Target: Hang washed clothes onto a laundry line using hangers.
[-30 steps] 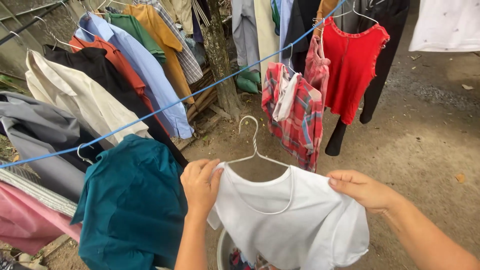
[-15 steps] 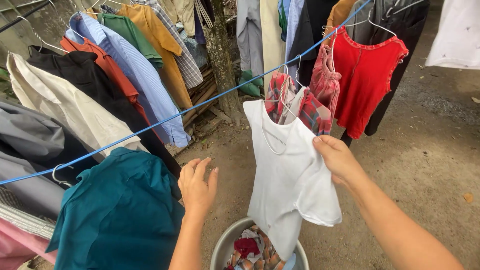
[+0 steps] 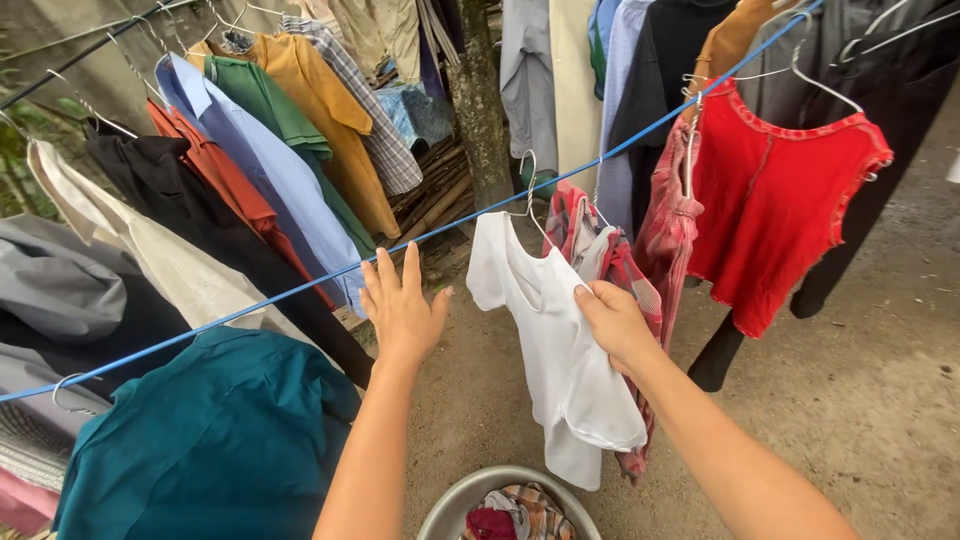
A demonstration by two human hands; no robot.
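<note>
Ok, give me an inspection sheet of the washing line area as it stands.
Surface: bare dirt ground.
Job's things: white shirt on a wire hanger, hooked over the blue line.
Clutter: metal basin with crumpled clothes; teal shirt, red top, plaid shirt hanging.
Hands: right hand grips the white shirt; left hand open, beside the line.
Cables: nothing seen.
Surroundings: tree trunk, stacked wood behind.
</note>
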